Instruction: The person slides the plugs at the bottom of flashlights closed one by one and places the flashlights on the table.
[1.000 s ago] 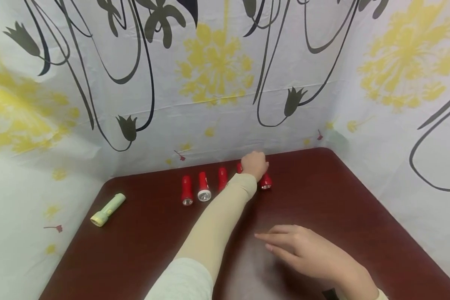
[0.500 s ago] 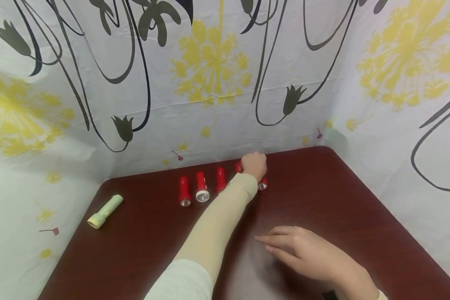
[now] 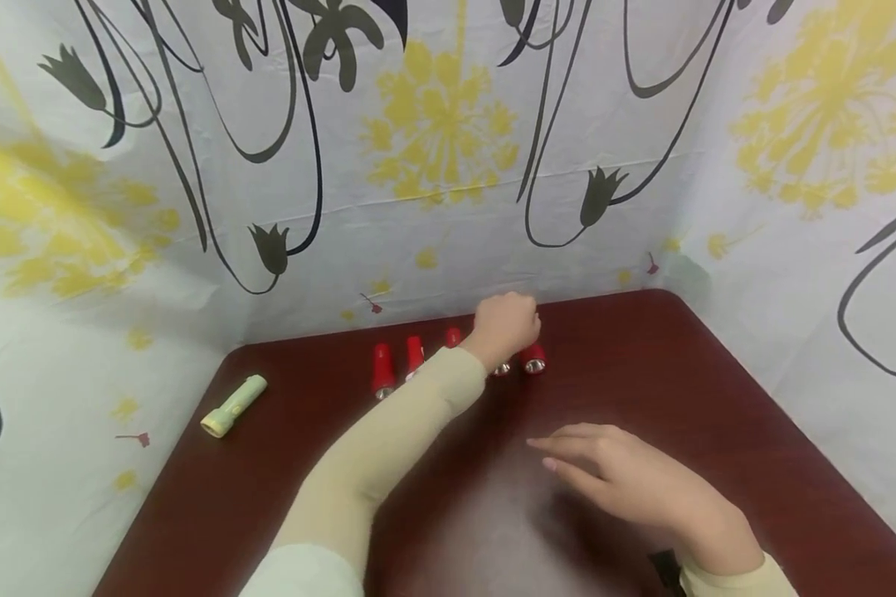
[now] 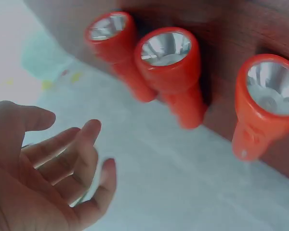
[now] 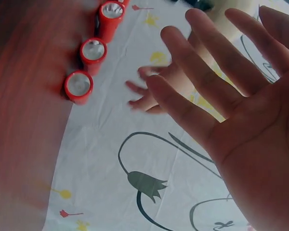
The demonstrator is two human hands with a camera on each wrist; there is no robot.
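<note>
Several red flashlights lie side by side near the table's back edge; the rightmost red flashlight (image 3: 534, 359) has its silver reflector toward me. My left hand (image 3: 506, 322) is raised just over the right end of the row. In the left wrist view its fingers (image 4: 89, 161) are loosely bent with nothing between them, apart from the nearest flashlights (image 4: 176, 72). My forearm hides parts of the middle flashlights. Over the front of the table hovers my right hand (image 3: 627, 474), palm empty and fingers extended in the right wrist view.
A pale green flashlight (image 3: 234, 406) with a yellowish head lies alone at the table's left side. White patterned cloth (image 3: 448, 249) hangs behind and beside the dark red-brown table (image 3: 605, 373). A small black object (image 3: 666, 569) shows by my right wrist.
My left hand has come up off the rightmost flashlights, and its elbow has bent outward. The right hand keeps the same pose. The head view has swung slightly.
</note>
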